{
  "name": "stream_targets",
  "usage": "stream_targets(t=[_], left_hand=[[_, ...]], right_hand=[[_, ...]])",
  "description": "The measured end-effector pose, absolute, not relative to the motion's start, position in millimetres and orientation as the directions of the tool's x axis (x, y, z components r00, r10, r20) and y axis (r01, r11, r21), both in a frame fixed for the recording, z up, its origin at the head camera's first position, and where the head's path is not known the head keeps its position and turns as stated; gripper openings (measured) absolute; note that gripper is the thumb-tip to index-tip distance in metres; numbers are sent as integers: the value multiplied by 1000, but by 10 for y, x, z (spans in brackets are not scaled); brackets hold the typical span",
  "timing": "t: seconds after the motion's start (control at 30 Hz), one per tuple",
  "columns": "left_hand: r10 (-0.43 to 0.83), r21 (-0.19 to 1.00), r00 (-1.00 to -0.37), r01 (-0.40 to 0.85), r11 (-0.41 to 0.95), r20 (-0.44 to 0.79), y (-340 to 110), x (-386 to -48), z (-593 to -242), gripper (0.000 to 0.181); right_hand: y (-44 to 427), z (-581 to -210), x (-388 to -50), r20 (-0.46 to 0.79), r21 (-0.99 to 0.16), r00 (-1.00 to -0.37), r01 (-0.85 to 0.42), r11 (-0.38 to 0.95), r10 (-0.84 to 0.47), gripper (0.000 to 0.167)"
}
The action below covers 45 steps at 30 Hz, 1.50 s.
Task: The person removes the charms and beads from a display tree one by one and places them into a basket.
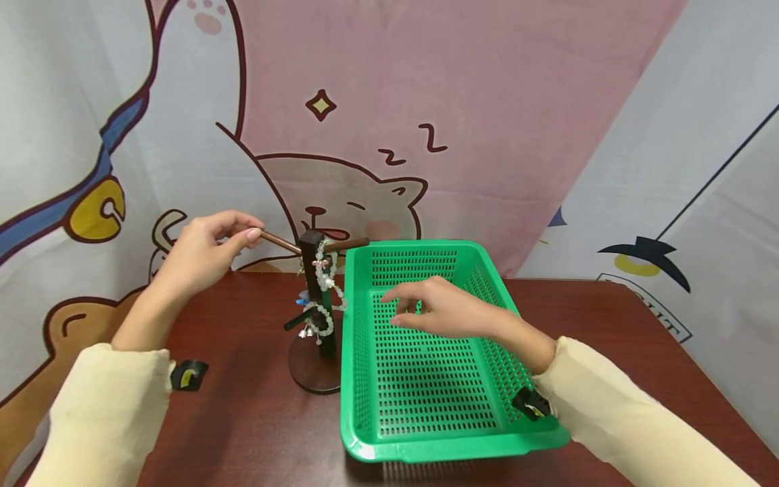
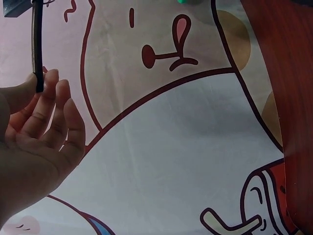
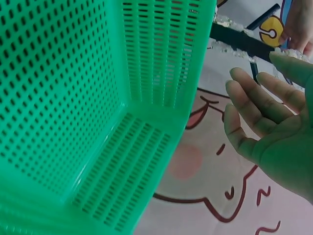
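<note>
A dark wooden stand (image 1: 312, 270) with a round base and several side pegs stands left of the green basket (image 1: 456, 446). Clear beaded bracelets (image 1: 321, 270) hang on it. My left hand (image 1: 203, 253) pinches the tip of the upper left peg (image 1: 280, 241); in the left wrist view the left hand (image 2: 44, 127) holds that peg's end (image 2: 37, 49) between thumb and fingers. Over the basket, my right hand (image 1: 441, 308) is held with loosely bent fingers and nothing in them. The right wrist view has the right hand (image 3: 274, 122) beside the basket wall (image 3: 161, 63), palm showing.
The green basket covers the middle of the brown table (image 1: 243, 433), close to the stand's right side. Behind the table hangs a cloth (image 1: 487, 101) printed with cartoon animals.
</note>
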<state>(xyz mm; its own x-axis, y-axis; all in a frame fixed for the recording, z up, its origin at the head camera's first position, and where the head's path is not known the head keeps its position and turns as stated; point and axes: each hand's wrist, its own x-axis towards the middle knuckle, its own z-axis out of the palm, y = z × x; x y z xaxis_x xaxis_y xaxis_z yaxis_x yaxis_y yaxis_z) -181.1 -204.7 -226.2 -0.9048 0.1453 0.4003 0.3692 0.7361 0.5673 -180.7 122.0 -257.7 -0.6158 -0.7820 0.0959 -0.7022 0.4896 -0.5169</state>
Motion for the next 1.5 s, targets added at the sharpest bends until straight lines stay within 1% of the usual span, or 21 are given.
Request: stream_targets(t=[0.2,0.33,0.6,0.83,1.2,1.5], left_hand=[[151,560,-899,380,736,410,-2043,-1806,-2256,26],[154,563,-900,381,734,408,-2045,-1803,-2259,26],[153,563,-901,379,735,406,-2044,-1798,-2259,25],[149,567,-905,371,736,399,-2041,-1796,-2257,26],[153,576,-907,372,728,393,-2043,-1804,-2262,27],[155,587,-910,370,720,384,-2039,-1808,-2253,26]], right_hand=[[1050,-2639,-1828,94,-529,-581,-717,454,-808,30],[944,-2689,-1835,84,-536,-570,-717,445,-818,29],[773,-2791,-1864,74,-547,-584,-702,457,-808,30],[649,-2883,-1921,106,-554,-576,-711,433,-810,28],[522,-2968,-1944,177,-567,-574,-723,394,-799,15],[422,-3019,-1953,214,-544,-589,-734,405,-779,8]])
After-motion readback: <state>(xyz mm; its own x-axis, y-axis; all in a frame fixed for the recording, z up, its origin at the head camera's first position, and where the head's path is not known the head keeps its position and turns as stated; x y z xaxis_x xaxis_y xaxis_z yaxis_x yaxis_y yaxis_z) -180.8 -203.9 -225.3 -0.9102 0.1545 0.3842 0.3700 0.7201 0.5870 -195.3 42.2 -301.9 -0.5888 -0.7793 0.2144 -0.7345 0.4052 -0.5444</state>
